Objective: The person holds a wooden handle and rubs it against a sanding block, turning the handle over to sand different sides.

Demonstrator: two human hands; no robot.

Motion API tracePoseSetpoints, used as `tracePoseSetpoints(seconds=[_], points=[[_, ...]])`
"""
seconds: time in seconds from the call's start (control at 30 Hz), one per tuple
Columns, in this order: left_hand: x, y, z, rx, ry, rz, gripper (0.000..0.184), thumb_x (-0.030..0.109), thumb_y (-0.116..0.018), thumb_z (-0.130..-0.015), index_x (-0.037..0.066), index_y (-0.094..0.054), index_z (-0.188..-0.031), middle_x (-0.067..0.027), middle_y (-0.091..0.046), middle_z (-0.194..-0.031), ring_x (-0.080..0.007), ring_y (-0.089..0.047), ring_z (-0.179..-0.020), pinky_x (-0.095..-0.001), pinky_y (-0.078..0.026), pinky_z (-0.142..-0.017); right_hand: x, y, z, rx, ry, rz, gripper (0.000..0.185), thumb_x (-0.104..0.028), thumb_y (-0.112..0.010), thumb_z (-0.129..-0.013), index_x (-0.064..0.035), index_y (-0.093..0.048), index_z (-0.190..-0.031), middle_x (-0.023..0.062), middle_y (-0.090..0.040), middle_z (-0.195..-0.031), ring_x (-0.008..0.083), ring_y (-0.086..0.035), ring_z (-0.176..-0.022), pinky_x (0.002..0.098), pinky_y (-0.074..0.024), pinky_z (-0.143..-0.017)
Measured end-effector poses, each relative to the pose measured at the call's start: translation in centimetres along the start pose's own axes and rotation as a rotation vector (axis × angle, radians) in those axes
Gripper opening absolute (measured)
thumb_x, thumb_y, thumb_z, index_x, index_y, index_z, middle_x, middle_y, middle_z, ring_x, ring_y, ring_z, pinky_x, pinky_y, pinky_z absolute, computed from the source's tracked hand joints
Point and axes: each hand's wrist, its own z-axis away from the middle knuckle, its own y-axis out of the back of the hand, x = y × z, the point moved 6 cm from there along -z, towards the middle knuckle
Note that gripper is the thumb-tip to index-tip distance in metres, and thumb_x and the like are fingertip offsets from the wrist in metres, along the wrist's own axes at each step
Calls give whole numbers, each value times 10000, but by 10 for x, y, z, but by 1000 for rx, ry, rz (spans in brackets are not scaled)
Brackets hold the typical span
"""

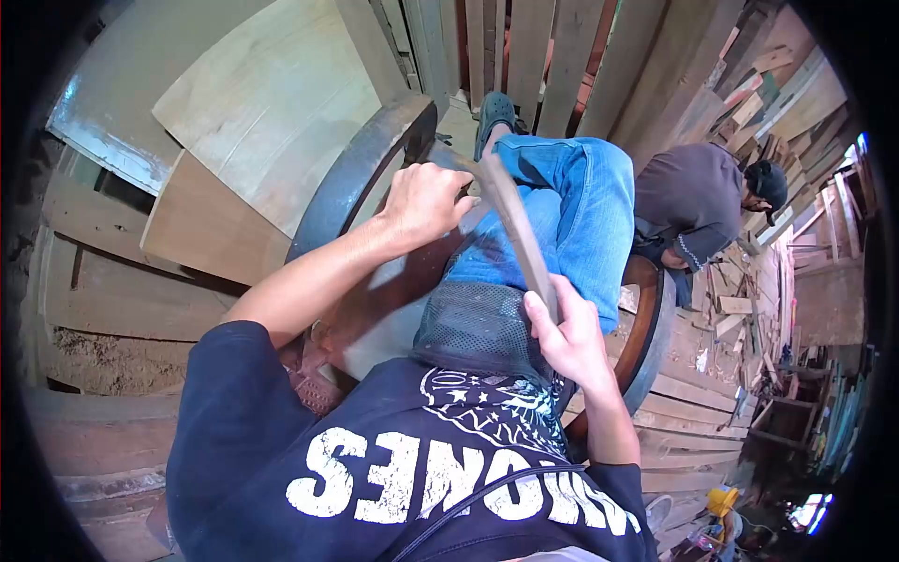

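A curved strip of wood (513, 217) slants over my lap, its far end raised near my knees. My right hand (569, 335) grips the near end, thumb along one side and fingers around the other. Beside the far end, my left hand (429, 204) is closed in a fist, knuckles up. Whatever lies inside that fist is hidden; a small, blurred tan shape shows just past its fingers. Below the wood are my blue jeans (585, 201) and a dark mesh pouch (473, 323) at my waist.
I sit between dark curved chair arms (361, 164). Large plywood sheets (272, 112) lean at the left. Upright planks (548, 66) stand ahead. A co-worker (688, 201) bends over close by on the right, with wood scraps (735, 304) littering the floor there.
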Motion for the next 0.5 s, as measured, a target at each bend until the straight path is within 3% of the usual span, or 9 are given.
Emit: tracePoseSetpoints(seconds=[0.13,0.23,0.3,0.4,0.5], points=[[-1,4,0,-29,38,44,304,370,-735,-815,120,-764,-986,-142,-676,-659,-333,-684,-681,-442,-543,-644,-11,22,2,207,106,-145,357,-124,-618,-938,28,-526,-1248,171,-651,-710,274,-693,-608,333,-506,-567],[-2,4,0,-36,54,49,307,371,-741,-810,119,-767,-983,-144,-675,-659,-332,-680,-668,-438,-540,-634,-12,22,3,251,287,-17,372,-128,-628,-930,20,-521,-1254,183,-658,-705,327,-698,-635,362,-514,-574],[-5,2,-2,-76,80,42,312,374,-745,-807,126,-769,-995,-157,-679,-677,-333,-686,-694,-443,-547,-652,-5,13,1,81,252,250,393,-158,-643,-922,9,-518,-1256,235,-664,-733,429,-679,-698,429,-528,-609],[-7,3,-2,-97,145,13,309,364,-764,-784,129,-775,-984,-161,-700,-736,-343,-697,-761,-452,-559,-710,5,12,3,68,171,276,385,-160,-641,-924,13,-528,-1248,228,-663,-719,409,-689,-690,418,-528,-598],[-9,3,-1,-88,133,84,308,362,-774,-772,126,-778,-970,-154,-707,-748,-346,-696,-759,-451,-558,-710,4,25,8,210,169,103,366,-153,-638,-924,24,-547,-1231,207,-661,-687,382,-696,-668,405,-522,-563]])
